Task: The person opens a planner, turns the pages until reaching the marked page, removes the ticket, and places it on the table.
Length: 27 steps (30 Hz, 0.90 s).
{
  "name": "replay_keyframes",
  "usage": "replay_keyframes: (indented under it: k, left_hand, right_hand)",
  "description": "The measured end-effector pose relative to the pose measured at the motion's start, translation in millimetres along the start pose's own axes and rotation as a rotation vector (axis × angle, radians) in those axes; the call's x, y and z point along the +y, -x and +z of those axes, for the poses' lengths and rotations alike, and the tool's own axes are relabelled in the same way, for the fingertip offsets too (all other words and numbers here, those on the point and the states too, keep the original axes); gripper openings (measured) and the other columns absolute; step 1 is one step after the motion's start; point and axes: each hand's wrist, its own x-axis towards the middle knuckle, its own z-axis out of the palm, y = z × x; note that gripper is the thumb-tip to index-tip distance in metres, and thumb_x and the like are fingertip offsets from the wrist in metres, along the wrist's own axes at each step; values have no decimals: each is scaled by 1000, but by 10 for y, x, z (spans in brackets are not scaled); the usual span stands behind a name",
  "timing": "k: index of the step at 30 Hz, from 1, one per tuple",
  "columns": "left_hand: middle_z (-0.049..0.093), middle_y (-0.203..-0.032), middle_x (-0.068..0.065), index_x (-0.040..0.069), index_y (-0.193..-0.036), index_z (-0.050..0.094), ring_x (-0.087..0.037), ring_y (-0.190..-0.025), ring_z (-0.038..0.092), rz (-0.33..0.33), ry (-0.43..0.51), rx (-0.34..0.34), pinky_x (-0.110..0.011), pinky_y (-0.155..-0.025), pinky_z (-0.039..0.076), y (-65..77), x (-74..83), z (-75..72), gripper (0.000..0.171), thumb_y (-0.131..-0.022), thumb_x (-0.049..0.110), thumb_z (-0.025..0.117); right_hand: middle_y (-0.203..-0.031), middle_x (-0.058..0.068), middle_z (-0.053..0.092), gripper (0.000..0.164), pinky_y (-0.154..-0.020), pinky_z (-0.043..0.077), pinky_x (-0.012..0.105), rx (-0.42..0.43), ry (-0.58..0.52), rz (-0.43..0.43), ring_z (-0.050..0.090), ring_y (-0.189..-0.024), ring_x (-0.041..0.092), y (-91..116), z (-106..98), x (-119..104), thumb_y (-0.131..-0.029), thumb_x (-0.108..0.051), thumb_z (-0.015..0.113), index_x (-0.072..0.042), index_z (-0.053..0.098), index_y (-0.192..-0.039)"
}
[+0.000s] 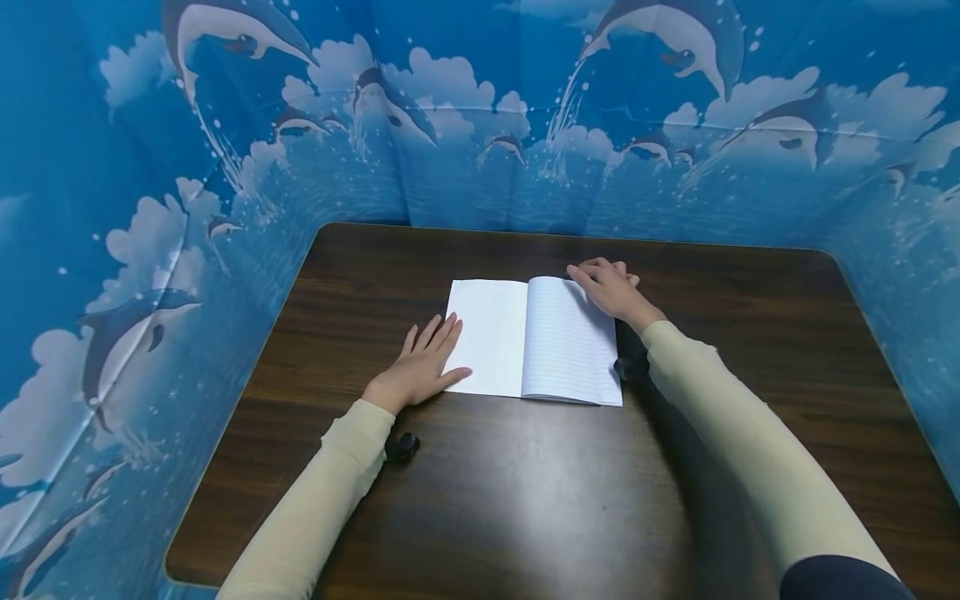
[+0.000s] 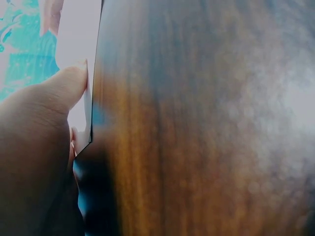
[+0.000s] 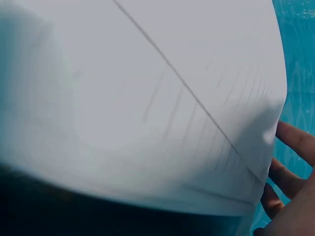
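Here on my head feed, the open notebook lies just right of the frame's centre, plain page on the left, lined page on the right, all on the dark wooden table. And the left hand, left of centre: flat, fingers straight and spread, resting on the plain page's outer edge, gripping nothing! Over to the right hand, right of centre and a little higher, at the notebook's top right corner. My right wrist feed puts its slightly bent fingers at the paper's edge, lower right of the frame; whether they pinch a sheet, I can't tell. A dolphin-print backdrop fills the top.
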Motion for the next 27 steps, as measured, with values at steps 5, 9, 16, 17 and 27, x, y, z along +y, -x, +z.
replay_keyframes:
  k: [5,9,16,17,27]
  left_hand:
    - [-13,-177,-1,17,-169,-4,-30,-164,-14,6,28,-13,-62,-129,-13,1,22,19,93,-104,69,37]
    - [-14,-177,-1,17,-169,-4,-29,-164,-15,-3,7,-21,-60,-130,-12,-6,40,-3,91,-106,64,40]
    - [-15,-177,-1,17,-169,-6,-29,-164,-15,-8,-15,-19,-61,-130,-11,-36,0,-4,90,-106,63,41]
    - [-15,-177,-1,17,-169,-7,-28,-164,-16,-9,-15,-19,-61,-130,-11,-40,-5,-6,91,-106,63,41]
    - [-15,-177,0,17,-169,-7,-28,-164,-15,-12,-15,-22,-60,-130,-11,-56,-9,-27,90,-106,64,39]
  right_hand:
    - [-156,20,45,63,-105,16,64,-11,3,-21,32,-134,39,-9,34,10,-109,-54,43,-5,63,-143]
    - [-157,19,48,52,-108,14,65,24,33,-53,34,-134,40,2,62,19,-108,-46,52,-7,65,-140]
    - [-157,19,51,51,-113,9,67,46,96,-92,36,-139,40,7,10,-32,-109,-43,51,-6,64,-142]
    - [-155,19,53,51,-113,9,67,51,94,-97,37,-139,40,5,-7,-38,-109,-43,52,-7,65,-141]
    - [-142,22,62,44,-116,7,73,94,39,-74,45,-135,44,5,-152,4,-105,-41,62,-5,72,-129]
